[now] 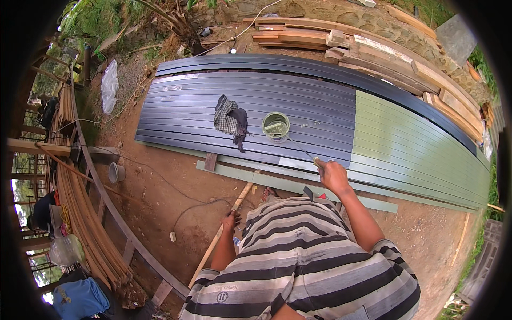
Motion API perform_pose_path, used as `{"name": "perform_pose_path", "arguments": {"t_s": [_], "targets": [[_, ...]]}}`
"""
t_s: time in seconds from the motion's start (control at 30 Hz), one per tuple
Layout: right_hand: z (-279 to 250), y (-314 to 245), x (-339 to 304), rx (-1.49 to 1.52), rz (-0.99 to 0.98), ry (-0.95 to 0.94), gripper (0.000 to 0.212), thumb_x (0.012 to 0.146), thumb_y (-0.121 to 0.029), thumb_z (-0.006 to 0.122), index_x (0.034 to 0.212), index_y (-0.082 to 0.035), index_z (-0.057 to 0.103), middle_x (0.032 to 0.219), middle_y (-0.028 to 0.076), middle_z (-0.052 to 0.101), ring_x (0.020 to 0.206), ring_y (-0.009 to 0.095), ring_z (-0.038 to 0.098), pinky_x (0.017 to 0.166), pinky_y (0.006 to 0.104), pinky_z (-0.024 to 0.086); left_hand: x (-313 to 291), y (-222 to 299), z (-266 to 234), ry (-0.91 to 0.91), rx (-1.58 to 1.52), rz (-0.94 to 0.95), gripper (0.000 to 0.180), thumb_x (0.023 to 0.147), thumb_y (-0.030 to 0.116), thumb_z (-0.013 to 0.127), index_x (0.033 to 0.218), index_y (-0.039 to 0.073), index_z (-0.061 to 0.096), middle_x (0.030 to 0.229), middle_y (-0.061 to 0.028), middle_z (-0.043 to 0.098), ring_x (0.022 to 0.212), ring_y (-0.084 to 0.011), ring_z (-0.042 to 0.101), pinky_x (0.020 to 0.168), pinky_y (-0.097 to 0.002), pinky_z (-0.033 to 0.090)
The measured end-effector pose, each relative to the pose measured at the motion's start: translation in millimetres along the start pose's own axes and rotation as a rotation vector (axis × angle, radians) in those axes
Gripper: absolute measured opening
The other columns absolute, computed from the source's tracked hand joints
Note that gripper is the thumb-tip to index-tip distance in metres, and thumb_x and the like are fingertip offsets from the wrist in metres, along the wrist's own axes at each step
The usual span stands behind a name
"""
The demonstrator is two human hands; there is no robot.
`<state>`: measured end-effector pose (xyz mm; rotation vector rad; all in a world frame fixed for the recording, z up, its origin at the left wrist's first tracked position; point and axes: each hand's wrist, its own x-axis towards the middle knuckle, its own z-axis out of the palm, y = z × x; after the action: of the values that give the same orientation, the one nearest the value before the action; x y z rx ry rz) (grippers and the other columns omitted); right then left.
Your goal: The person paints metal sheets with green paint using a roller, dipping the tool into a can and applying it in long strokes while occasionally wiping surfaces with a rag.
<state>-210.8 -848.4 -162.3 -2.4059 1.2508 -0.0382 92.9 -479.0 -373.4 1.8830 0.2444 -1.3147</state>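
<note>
My right hand (pixel 332 177) is closed round the handle of a paint roller (pixel 274 128), whose head rests in a small bucket of green paint (pixel 276 137). The bucket stands on a wide row of boards (pixel 304 96), dark blue-grey at left and middle, pale green at right. Left of the bucket lies a crumpled dark checked cloth (pixel 230 118). My left hand (pixel 231 221) grips a long wooden pole (pixel 213 246) that slants across my left side. A few pale green drops (pixel 310 125) dot the dark boards right of the bucket.
Timber (pixel 384 53) is stacked beyond the boards. At left are long wooden strips (pixel 85 213), a curved beam (pixel 128 234) and a grey bucket (pixel 116 172). A cable (pixel 181 213) trails over the dirt. A green plank (pixel 288 183) lies along the near side.
</note>
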Motion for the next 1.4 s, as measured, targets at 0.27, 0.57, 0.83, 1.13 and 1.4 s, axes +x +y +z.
{"name": "perform_pose_path", "arguments": {"t_s": [0.27, 0.57, 0.83, 1.13, 1.4], "targets": [[-17.1, 37.4, -19.4, 0.090, 0.036, 0.018, 0.031, 0.084, -0.012, 0.059, 0.114, -0.015, 0.067, 0.081, 0.020, 0.065, 0.075, 0.038, 0.064, 0.067, 0.0486, 0.052, -36.5, -27.3, 45.9, 0.020, 0.104, -0.052, 0.043, 0.095, 0.032, 0.053, 0.128, 0.005, 0.050, 0.107, -0.0153, 0.066, 0.085, -0.0259, 0.065, 0.073, -0.0391, 0.050], [-27.5, 123.0, -68.5, 0.072, 0.297, 0.088, 0.034, 0.085, -0.014, 0.060, 0.119, -0.016, 0.064, 0.082, 0.019, 0.064, 0.076, 0.038, 0.066, 0.068, 0.0484, 0.053, -62.3, -42.1, 67.2, 0.058, 0.118, -0.020, 0.047, 0.095, 0.032, 0.054, 0.131, 0.002, 0.048, 0.108, -0.0172, 0.066, 0.091, -0.0282, 0.065, 0.075, -0.0400, 0.050], [48.0, 216.6, -91.6, -0.005, 0.553, 0.073, 0.035, 0.087, -0.013, 0.055, 0.121, -0.014, 0.062, 0.089, 0.022, 0.064, 0.079, 0.040, 0.066, 0.070, 0.0503, 0.053, -116.5, -3.9, 111.3, 0.041, 0.425, 0.082, 0.038, 0.093, 0.031, 0.057, 0.118, 0.003, 0.060, 0.106, -0.0136, 0.069, 0.097, -0.0233, 0.064, 0.085, -0.0347, 0.048], [87.3, 277.1, 43.7, 0.051, 0.580, 0.090, 0.037, 0.093, -0.019, 0.040, 0.124, -0.018, 0.060, 0.099, 0.023, 0.063, 0.088, 0.042, 0.065, 0.077, 0.0508, 0.053, -121.2, -9.1, 87.1, 0.069, 0.283, 0.071, 0.044, 0.095, 0.035, 0.054, 0.129, 0.006, 0.053, 0.111, -0.0154, 0.066, 0.096, -0.0261, 0.065, 0.077, -0.0373, 0.051], [71.0, 324.1, 181.3, 0.074, 0.560, 0.169, 0.040, 0.093, -0.020, 0.036, 0.124, -0.019, 0.061, 0.101, 0.024, 0.065, 0.094, 0.043, 0.064, 0.082, 0.0506, 0.052, -180.2, -23.9, 92.9, 0.188, 0.284, -0.009, 0.042, 0.096, 0.032, 0.057, 0.127, 0.003, 0.054, 0.106, -0.0152, 0.067, 0.091, -0.0238, 0.066, 0.074, -0.0346, 0.052]]}}
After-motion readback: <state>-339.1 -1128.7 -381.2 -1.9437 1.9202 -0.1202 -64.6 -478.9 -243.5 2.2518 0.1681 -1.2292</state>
